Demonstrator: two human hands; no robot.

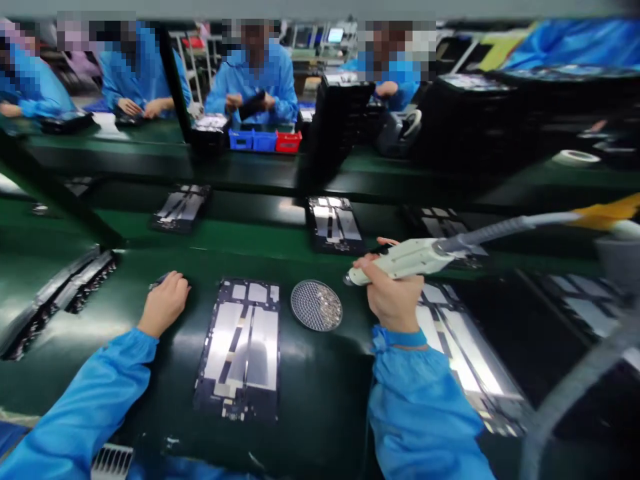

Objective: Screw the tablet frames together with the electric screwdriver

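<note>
My right hand [393,297] is wrapped round a white electric screwdriver [413,260], whose tip points left, just right of a round dimpled dish [305,310]. Small shiny screws [327,307] lie in that dish's right half. My left hand [167,303] is closed over a small dark thing [158,282] at the table, too hidden to name. Between my hands lies a flat tablet-like panel [243,347] with silvery plates and dark strips, touched by neither hand. A second such panel [465,353] lies partly behind my right forearm.
Stacked dark strip-like parts [65,293] lie at the left. More panels [333,223] rest along a lower strip beyond the table. A slanting post [60,193] and a grey hose [565,387] flank the work area. Co-workers in blue [255,80] sit opposite, behind blue bins [253,140].
</note>
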